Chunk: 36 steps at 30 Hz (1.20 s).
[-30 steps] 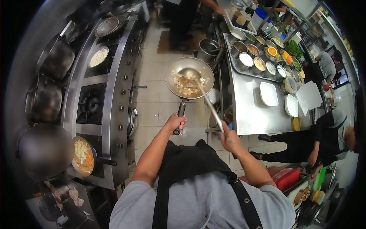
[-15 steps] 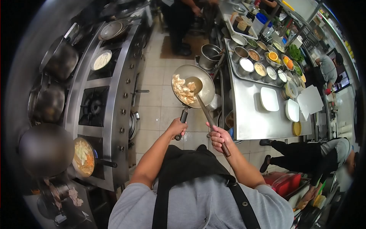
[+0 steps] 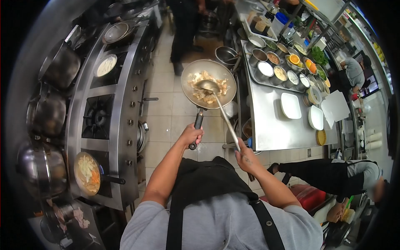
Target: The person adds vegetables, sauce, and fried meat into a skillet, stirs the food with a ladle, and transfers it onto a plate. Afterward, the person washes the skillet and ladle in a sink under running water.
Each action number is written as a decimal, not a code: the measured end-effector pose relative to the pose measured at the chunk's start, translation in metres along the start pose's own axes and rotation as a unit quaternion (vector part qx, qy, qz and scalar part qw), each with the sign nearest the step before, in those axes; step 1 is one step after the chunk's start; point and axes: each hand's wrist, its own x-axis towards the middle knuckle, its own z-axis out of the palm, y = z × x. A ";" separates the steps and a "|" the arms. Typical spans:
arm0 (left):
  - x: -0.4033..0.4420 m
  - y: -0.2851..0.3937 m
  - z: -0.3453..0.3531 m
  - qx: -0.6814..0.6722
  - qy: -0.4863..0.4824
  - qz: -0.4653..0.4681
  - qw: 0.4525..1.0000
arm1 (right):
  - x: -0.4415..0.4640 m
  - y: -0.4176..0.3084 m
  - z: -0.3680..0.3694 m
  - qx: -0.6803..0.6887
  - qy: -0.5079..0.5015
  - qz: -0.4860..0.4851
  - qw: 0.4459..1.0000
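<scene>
My left hand (image 3: 191, 135) is wrapped round the black handle of a frying pan (image 3: 225, 70), which is held up over the floor between stove and counter. Pale browned pieces of food (image 3: 201, 78) are spread in the pan. My right hand (image 3: 247, 157) is closed on the long handle of a ladle (image 3: 208, 86). The ladle's bowl sits among the pieces near the middle of the pan.
On the stove (image 3: 117, 121) at left rest a pan of sliced vegetables (image 3: 88, 171) and a pan of white food (image 3: 106, 66). The steel counter (image 3: 266, 125) at right holds containers and white dishes (image 3: 290, 106). People (image 3: 183, 29) stand ahead and at right (image 3: 316, 177).
The pan has swung slightly left and up, and its food has spread from the left side across the middle. My right hand has turned the ladle over. The person ahead has shifted left.
</scene>
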 end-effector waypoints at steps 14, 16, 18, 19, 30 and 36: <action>-0.005 -0.008 0.001 0.159 0.096 0.004 0.983 | 0.051 -0.013 0.041 0.623 -0.126 0.246 0.731; -0.004 -0.013 -0.003 0.180 0.095 -0.013 0.979 | 0.057 0.004 0.049 0.754 -0.185 0.227 0.588; -0.004 -0.014 -0.006 0.152 0.083 -0.032 0.984 | 0.057 0.010 0.043 0.854 -0.233 0.198 0.420; -0.005 -0.015 -0.008 0.154 0.082 -0.034 0.984 | 0.056 0.014 0.036 0.837 -0.242 0.196 0.450; -0.014 0.007 -0.020 0.040 0.023 -0.009 0.999 | 0.030 -0.005 -0.045 0.081 0.016 -0.005 0.997; -0.021 0.006 -0.026 0.057 0.020 -0.021 0.998 | 0.082 0.032 -0.028 0.076 -0.045 -0.061 0.994</action>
